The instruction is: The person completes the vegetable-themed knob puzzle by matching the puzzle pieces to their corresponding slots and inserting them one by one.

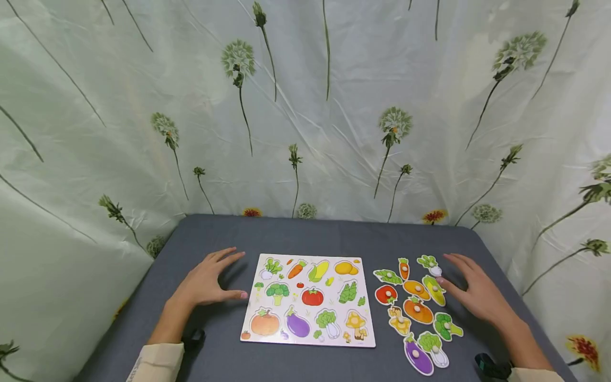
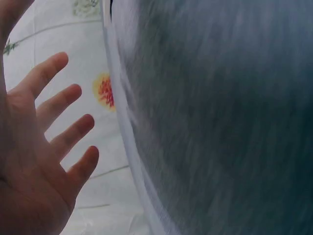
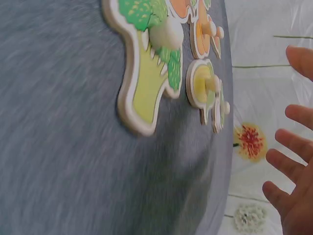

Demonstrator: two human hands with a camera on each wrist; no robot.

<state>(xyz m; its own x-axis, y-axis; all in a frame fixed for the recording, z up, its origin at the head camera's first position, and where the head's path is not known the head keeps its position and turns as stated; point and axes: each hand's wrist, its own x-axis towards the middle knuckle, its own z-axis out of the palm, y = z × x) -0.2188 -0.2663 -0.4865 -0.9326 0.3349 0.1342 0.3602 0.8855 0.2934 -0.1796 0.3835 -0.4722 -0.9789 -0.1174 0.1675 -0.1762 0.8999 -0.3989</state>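
A white vegetable puzzle board (image 1: 329, 302) lies flat on the grey cloth, printed with a carrot, corn, tomato, eggplant and others. My left hand (image 1: 205, 281) hovers at its left side, fingers spread and holding nothing; the left wrist view shows the same hand (image 2: 39, 132) with its fingers apart. To the right of the board lie several loose knobbed pieces, among them an eggplant piece (image 1: 421, 366), a pumpkin piece (image 1: 422, 314) and a broccoli piece (image 3: 146, 88). Beside the corn piece (image 1: 435, 292) is my right hand (image 1: 482, 292), spread and holding nothing.
A grey cloth (image 1: 296, 233) covers the table. Behind and around it hangs a pale curtain (image 1: 334, 132) printed with dandelions. Dark bands with small devices (image 1: 491, 366) sit at the wrists.
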